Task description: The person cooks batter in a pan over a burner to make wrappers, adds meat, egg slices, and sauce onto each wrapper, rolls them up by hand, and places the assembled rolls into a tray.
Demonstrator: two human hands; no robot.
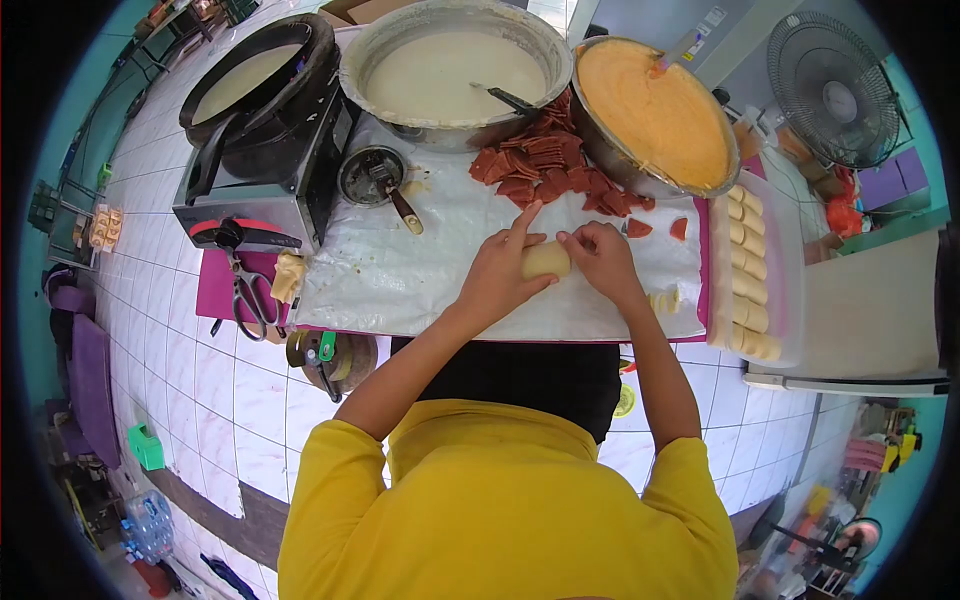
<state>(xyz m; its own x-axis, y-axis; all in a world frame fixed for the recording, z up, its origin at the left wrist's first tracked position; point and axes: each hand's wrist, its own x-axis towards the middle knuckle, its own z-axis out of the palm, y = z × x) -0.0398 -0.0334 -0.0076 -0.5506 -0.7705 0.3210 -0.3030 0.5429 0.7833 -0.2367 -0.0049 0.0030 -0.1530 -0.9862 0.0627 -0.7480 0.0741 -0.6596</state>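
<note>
A pale, thin-skinned roll (pixel 545 260) rests on the white sheet (pixel 400 290) between my two hands. My left hand (pixel 497 266) holds it from the left, thumb along its near side and index finger stretched out past it. At its right end, my right hand (pixel 604 262) is closed, thumb and fingertips pinched together against the roll. What lies inside that pinch is hidden. Just beyond my hands is a pile of reddish-brown thin slices (pixel 545 155), with two loose pieces to the right. Small pale strips (pixel 664 300) lie by my right wrist.
A big pot of pale batter (pixel 455 75) and a bowl of orange mixture (pixel 655 115) stand at the back. Left are a pan on a stove (pixel 255 190), a small black dish with a brush (pixel 373 177) and scissors (pixel 250 295). Right, a plastic tray (pixel 790 270) holds several rolls.
</note>
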